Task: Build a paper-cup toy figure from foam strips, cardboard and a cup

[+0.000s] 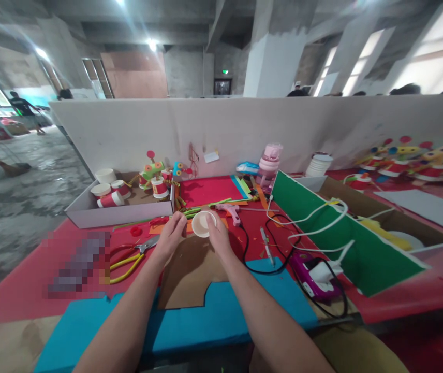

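Observation:
My right hand (218, 237) grips a small white paper cup (203, 223) by its right side, the cup's open mouth facing me above a brown cardboard piece (190, 272). Just left of the cup is my left hand (172, 237), fingers curled, with its fingertips at or near the cup's rim. I cannot make out anything inside that hand. Both forearms reach out over a blue sheet (190, 321) on the red table (19, 290).
Yellow-handled scissors (130, 258) lie left of my hands; a pink glue gun (231, 211) lies behind the cup. A white box (120, 212) holds decorated cups. A green-sided cardboard box (345, 243), black and white cords, and a purple device (314, 280) sit to the right.

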Demonstrator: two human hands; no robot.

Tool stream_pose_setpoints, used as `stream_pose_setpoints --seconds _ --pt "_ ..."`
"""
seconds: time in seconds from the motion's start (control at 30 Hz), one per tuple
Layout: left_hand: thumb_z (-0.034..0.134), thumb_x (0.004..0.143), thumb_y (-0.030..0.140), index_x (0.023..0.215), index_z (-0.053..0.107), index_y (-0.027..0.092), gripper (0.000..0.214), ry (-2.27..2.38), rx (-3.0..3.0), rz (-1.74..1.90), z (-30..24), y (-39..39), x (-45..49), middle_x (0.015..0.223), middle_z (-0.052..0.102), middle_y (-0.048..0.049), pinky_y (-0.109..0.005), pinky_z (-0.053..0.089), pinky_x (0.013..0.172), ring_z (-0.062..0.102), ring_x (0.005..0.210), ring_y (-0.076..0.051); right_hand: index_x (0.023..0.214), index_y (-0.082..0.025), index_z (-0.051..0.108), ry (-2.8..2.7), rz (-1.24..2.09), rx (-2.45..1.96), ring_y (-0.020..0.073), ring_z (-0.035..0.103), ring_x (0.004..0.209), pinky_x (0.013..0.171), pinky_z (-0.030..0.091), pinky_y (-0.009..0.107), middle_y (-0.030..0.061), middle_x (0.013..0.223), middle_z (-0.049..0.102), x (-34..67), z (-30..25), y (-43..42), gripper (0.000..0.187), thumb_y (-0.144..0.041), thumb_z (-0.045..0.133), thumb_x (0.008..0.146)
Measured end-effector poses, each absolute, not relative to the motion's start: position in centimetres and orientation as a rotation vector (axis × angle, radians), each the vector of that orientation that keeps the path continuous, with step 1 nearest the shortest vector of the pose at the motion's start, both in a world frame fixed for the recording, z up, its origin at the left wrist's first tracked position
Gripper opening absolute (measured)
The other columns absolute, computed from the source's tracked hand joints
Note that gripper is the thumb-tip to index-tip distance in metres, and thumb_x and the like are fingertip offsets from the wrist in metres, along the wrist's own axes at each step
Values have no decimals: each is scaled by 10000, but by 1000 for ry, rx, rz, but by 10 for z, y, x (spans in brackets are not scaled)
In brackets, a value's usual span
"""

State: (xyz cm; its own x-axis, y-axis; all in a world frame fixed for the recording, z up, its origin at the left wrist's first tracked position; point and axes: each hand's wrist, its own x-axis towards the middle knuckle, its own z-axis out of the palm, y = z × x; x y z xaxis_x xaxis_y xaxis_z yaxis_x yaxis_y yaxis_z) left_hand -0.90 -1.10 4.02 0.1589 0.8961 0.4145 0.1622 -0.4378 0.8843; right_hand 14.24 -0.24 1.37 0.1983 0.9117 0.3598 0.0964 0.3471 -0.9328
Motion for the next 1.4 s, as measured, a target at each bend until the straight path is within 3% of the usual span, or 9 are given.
stream_pose_setpoints --seconds 0.2,0.5,0.67,0.9,1.0,1.1,1.2,1.3,1.4 --pt "569 825 406 623 513 193 300 1134 2004 1304 38 -11 -11 566 435 35 -231 297 552 385 551 -109 1038 -216 642 -1432 570 -1017 217 567 1061 969 404 344 73 1083 653 143 20 -9 300 -381 423 916" --pt "625 797 403 664 413 193 327 738 1123 1368 42 -17 3 504 335 86 -203 365 502 357 440 -69 1049 -215 628 -1187 912 -1047 221 629 951 840 488 329 55 1023 686 135 11 -5 375 -498 454 874" --pt "545 863 423 763 460 194 264 846 1393 1294 43 -12 -10 601 440 52 -209 390 520 468 529 -93 1027 -213 630 -1240 848 -1015 217 612 988 876 463 323 59 1042 677 139 16 -6 343 -465 446 883" --pt "498 877 397 699 469 191 274 1151 2024 1259 43 -14 -13 615 439 43 -212 359 583 418 583 -96 1025 -226 643 -1481 679 -999 216 577 1043 948 421 343 57 1070 663 141 16 -9 293 -397 438 904" --pt "477 881 397 675 426 201 289 1195 1828 1405 40 -12 -8 561 394 58 -209 360 555 400 532 -93 1034 -243 638 -1339 865 -1007 217 599 1009 905 461 353 46 1060 668 136 12 -8 304 -449 474 883" --pt "436 895 390 709 411 212 258 1104 1488 1563 37 -9 -5 545 385 70 -215 395 528 400 476 -91 1089 -254 607 -1039 1224 -1000 213 641 868 721 528 350 47 1013 679 132 10 -6 373 -520 511 846" --pt "568 802 296 933 544 203 163 986 1600 1525 43 -10 -11 872 619 -18 -258 482 711 588 750 -129 1103 -257 595 -822 1464 -937 189 645 763 582 517 301 38 973 684 134 12 -5 416 -538 582 796" --pt "622 749 257 1282 494 225 549 839 1823 1210 55 -16 -21 1333 532 -98 -336 448 946 526 1183 -233 1035 -232 627 -814 1563 -858 161 628 708 547 480 252 26 898 687 137 14 -5 414 -513 666 734" --pt "656 751 328 1372 438 226 665 870 1956 927 59 -20 -22 1361 527 -100 -368 467 944 539 1186 -278 971 -196 640 -899 1550 -837 171 613 676 570 478 275 33 812 678 139 13 -3 437 -551 657 715"
